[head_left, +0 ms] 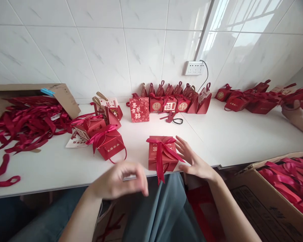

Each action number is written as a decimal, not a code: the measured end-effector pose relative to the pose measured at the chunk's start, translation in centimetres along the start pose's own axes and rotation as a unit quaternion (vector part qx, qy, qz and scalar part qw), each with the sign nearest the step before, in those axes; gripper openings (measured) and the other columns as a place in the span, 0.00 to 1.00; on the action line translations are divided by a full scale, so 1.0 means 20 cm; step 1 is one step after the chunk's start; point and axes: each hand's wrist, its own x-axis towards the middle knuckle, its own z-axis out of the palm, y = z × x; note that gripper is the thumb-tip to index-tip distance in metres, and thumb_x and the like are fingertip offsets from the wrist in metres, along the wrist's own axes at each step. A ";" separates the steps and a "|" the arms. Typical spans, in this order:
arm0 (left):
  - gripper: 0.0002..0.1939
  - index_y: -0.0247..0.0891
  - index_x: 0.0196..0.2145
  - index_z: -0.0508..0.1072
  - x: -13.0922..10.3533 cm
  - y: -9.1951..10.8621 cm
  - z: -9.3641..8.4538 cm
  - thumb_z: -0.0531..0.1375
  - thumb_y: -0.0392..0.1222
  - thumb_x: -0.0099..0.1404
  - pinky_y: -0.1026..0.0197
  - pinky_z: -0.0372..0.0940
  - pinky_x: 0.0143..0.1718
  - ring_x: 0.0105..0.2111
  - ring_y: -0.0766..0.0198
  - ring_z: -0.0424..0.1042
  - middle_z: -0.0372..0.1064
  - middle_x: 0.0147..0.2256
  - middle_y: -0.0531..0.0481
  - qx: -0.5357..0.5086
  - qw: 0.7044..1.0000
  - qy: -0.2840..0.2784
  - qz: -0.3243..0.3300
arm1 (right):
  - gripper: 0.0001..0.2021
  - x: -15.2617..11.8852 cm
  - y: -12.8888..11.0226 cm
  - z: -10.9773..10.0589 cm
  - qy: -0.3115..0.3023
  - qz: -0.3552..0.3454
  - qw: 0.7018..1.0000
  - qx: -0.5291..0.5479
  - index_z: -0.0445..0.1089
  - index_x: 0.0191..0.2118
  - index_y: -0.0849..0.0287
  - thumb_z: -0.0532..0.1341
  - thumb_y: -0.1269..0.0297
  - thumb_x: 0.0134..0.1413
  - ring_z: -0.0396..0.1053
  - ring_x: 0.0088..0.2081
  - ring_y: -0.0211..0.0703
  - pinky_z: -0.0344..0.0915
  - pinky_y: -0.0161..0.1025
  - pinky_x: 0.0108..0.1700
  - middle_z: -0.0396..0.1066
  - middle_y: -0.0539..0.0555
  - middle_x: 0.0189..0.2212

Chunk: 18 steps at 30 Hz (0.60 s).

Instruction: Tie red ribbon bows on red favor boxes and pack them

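A small red gift box (155, 156) tied with a red ribbon bow stands at the front edge of the white table (232, 134). Its ribbon tails hang over the edge. My right hand (193, 158) lies open beside the box on its right, fingertips touching or nearly touching the bow. My left hand (120, 179) hovers blurred below and to the left of the box, fingers loosely curled, holding nothing. Another tied red box (108, 144) with a cord handle sits to the left.
A row of finished red boxes (166, 101) lines the tiled wall. Loose red ribbons (27, 124) spill from a cardboard box at left. A carton of ribbons (288, 181) stands low at right. More red boxes (255, 97) and another person's arm (296, 117) are far right.
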 end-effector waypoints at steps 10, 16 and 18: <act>0.08 0.41 0.34 0.75 0.45 -0.08 -0.07 0.56 0.44 0.63 0.55 0.61 0.51 0.46 0.57 0.69 0.73 0.41 0.48 0.210 0.964 0.148 0.075 | 0.23 -0.04 -0.21 0.17 0.181 0.131 0.963 -0.152 0.54 0.20 0.57 0.52 0.44 0.57 0.50 0.21 0.34 0.50 0.34 0.24 0.51 0.45 0.17; 0.08 0.42 0.36 0.74 0.37 -0.10 -0.01 0.57 0.46 0.63 0.53 0.59 0.54 0.48 0.56 0.68 0.70 0.44 0.47 0.217 0.955 0.195 0.049 | 0.20 -0.06 -0.25 0.23 0.190 0.146 0.958 -0.158 0.59 0.21 0.57 0.57 0.47 0.54 0.49 0.19 0.33 0.48 0.33 0.21 0.53 0.44 0.15; 0.08 0.42 0.36 0.74 0.36 -0.11 0.00 0.58 0.45 0.62 0.53 0.59 0.54 0.49 0.55 0.67 0.69 0.44 0.46 0.224 0.952 0.205 0.046 | 0.20 -0.07 -0.26 0.24 0.198 0.156 0.952 -0.174 0.61 0.21 0.57 0.58 0.48 0.53 0.51 0.18 0.34 0.50 0.33 0.21 0.57 0.45 0.14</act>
